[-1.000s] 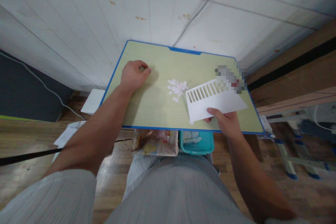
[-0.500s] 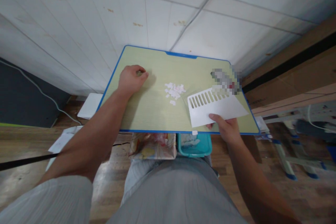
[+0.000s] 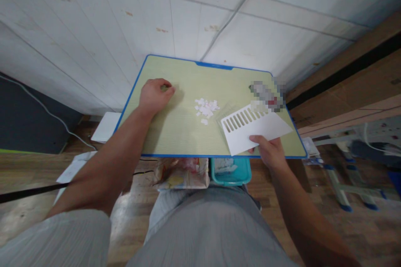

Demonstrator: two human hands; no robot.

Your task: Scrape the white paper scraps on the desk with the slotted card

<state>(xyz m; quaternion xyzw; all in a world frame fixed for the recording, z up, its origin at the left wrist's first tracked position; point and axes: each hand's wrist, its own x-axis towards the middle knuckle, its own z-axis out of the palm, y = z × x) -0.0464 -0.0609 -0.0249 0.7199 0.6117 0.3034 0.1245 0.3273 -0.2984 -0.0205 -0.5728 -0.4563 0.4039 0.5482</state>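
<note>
The right hand [image 3: 269, 150] pinches the near edge of a white slotted paper sheet [image 3: 255, 131], lifting it over the green blue-edged desk [image 3: 184, 133], while the left hand [image 3: 153, 94], curled shut, rests left of small white paper scraps [image 3: 206, 107].

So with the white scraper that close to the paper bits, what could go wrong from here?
The white scraper in the right hand is tilted, held near the near table edge; a sweep toward it could push the paper scraps onto the floor instead of the teal bin. The left hand is fisted apart from the pile, so strays may scatter.
</note>
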